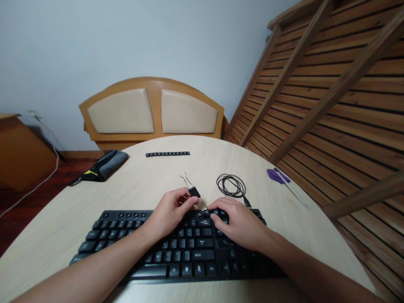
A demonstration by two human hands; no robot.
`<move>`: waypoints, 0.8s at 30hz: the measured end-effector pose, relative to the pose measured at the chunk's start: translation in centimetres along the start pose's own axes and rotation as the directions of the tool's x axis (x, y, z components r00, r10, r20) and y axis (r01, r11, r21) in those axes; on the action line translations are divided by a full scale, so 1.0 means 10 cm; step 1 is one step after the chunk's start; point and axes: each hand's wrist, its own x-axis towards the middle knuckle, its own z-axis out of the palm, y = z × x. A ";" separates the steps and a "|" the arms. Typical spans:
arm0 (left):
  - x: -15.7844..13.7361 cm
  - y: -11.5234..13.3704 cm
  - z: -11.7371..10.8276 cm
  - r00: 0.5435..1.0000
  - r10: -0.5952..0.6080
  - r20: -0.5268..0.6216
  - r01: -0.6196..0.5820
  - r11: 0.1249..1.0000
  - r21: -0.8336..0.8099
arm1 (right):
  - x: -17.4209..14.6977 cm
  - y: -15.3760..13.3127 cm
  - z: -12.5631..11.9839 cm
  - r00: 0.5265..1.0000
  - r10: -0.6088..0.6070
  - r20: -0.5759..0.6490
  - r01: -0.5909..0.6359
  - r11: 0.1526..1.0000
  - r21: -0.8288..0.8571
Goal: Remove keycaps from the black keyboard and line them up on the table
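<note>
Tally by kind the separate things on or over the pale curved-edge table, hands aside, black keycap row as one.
Black plastic keyboard: 1
Black-handled wire tool: 1
Row of black keycaps: 1
Coiled black cable: 1
Grey-and-black pouch: 1
Purple cloth-like piece: 1
Thin pale stick: 1
Total: 7

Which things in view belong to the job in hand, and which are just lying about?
Likely in use:
keyboard, under the right hand
wire tool, in the left hand
row of keycaps

Apparently lying about:
coiled cable
dark pouch
purple cloth
thin rod
</note>
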 end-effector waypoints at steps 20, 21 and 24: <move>-0.16 0.54 -0.14 0.998 -0.003 0.059 -0.031 0.818 0.575 | 0.01 -0.08 0.08 1.000 -0.026 -0.014 0.026 0.999 -0.020; -0.13 0.53 -0.16 0.999 0.007 0.051 -0.035 0.824 0.566 | 0.01 -0.09 0.08 0.999 -0.027 -0.017 0.027 0.999 -0.022; -0.03 0.37 -0.17 0.998 0.056 0.043 -0.069 0.889 0.453 | 0.01 -0.10 0.10 0.999 -0.033 -0.024 0.033 0.999 -0.012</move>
